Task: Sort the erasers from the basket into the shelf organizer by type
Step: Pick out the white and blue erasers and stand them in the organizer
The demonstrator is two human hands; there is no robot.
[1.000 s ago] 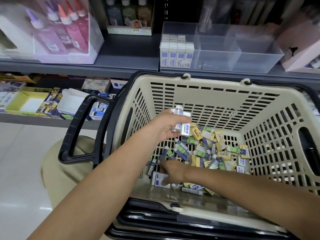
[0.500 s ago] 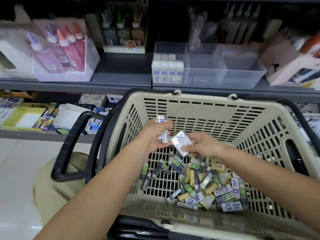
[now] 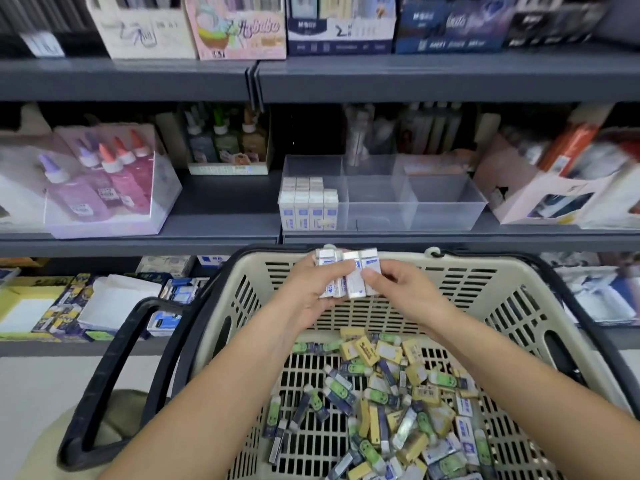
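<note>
My left hand [image 3: 311, 292] grips a row of white erasers [image 3: 343, 271] in blue-printed sleeves, held above the far rim of the beige basket [image 3: 512, 306]. My right hand [image 3: 398, 289] pinches the right end of that same row. A heap of mixed erasers [image 3: 388, 403], yellow, green-faced and white, lies on the basket floor. On the shelf behind stands a clear organizer [image 3: 443, 209] with several compartments. Its left compartment holds upright white erasers [image 3: 308, 206]; the others look empty.
The basket's black handles [image 3: 114, 368] hang down on its left. A clear box of glitter glue bottles [image 3: 100, 188] stands left of the organizer, and white cartons [image 3: 554, 199] stand to its right. Boxed stationery fills the shelves above and below.
My right hand came up from the basket floor with a white eraser and joined it to the bundle in my left hand. Both hands rose toward the basket's far rim.
</note>
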